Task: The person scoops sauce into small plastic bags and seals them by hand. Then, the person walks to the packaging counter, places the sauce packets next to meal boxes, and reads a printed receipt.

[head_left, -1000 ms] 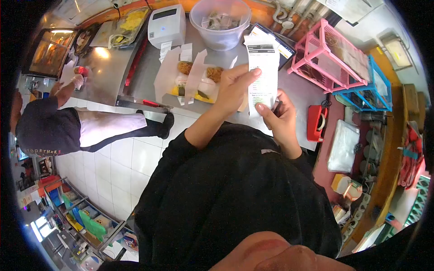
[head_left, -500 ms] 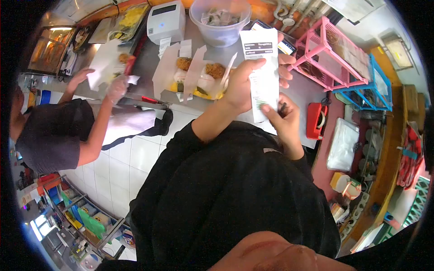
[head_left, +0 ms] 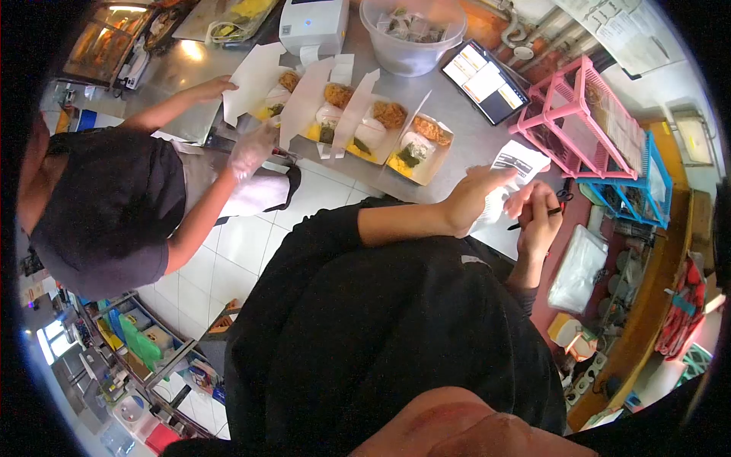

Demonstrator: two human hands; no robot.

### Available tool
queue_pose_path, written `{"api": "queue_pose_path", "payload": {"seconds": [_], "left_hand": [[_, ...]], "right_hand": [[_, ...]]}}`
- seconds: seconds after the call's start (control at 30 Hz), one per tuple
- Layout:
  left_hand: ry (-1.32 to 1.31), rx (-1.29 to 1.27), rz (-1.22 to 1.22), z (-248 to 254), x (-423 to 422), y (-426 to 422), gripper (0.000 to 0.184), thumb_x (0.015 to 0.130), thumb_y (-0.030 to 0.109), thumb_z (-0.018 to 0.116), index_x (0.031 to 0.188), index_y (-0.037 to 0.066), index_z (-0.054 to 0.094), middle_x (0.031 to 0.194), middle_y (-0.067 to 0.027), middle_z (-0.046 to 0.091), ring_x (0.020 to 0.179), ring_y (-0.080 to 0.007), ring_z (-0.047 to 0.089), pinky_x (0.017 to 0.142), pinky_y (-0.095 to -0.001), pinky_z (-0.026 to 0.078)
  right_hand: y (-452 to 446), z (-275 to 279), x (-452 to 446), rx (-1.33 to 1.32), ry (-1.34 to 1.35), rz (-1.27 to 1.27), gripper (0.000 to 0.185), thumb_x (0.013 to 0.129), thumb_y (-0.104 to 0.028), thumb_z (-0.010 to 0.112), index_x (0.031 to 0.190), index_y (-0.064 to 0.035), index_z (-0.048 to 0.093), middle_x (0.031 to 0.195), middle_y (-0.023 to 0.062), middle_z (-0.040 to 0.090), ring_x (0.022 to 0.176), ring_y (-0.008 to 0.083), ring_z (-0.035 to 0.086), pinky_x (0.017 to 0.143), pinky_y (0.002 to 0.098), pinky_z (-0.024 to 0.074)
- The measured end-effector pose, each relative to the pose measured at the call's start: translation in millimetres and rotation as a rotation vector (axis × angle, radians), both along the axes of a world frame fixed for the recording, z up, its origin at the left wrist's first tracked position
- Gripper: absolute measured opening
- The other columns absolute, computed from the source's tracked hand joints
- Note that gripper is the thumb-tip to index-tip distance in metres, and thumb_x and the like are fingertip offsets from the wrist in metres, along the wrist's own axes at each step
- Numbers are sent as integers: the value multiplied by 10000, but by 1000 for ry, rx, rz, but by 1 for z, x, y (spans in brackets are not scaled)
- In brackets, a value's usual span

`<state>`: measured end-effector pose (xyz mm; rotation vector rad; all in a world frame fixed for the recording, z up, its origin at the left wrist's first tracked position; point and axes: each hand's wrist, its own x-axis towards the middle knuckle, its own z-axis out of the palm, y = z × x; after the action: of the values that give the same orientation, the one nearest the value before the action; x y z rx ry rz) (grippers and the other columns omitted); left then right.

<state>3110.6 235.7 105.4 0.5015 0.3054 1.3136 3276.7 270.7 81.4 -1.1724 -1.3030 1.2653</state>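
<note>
My left hand is closed around a long white printed receipt, which bends over near the hand. Close beside it, my right hand grips a thin black pen, its tip pointing left toward the paper. Left of my hands, an open paper food box holds a fried piece, white rice, something green and something yellow. Several similar boxes stand in a row further left.
A co-worker's bare hand holds the leftmost box's lid; their gloved hand is nearby. Behind stand a label printer, a plastic tub, a tablet and a pink rack. Plastic bags lie right.
My hands and the receipt have moved down and right in view, uncovering the tablet and rightmost box. The receipt now bends. The co-worker has set a box at the row's left end.
</note>
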Motion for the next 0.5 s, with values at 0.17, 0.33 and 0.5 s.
{"api": "queue_pose_path", "payload": {"seconds": [0.17, 0.33, 0.5], "left_hand": [[-256, -26, -202, 10, -9, 2, 663, 941, 546, 287, 1379, 49, 313, 809, -23, 457, 666, -134, 468, 650, -275, 417], [-169, 46, -420, 0, 4, -4, 663, 940, 553, 278, 1369, 51, 337, 804, -18, 460, 665, -127, 465, 644, -263, 412], [-205, 44, -448, -2, -1, 2, 673, 938, 560, 266, 1370, 49, 336, 814, -23, 472, 686, -139, 486, 663, -264, 431]], "right_hand": [[12, 23, -7, 70, 143, -177, 549, 968, -462, 285, 1033, 11, 555, 723, 101, 593, 516, 131, 474, 476, 228, 365], [19, 32, 6, 74, 187, -220, 791, 875, -692, 233, 907, 7, 599, 639, 15, 445, 609, 146, 484, 532, 227, 364], [18, 30, 6, 21, 245, -198, 862, 851, -725, 221, 972, 36, 607, 707, 87, 572, 616, 189, 564, 572, 245, 418]]}}
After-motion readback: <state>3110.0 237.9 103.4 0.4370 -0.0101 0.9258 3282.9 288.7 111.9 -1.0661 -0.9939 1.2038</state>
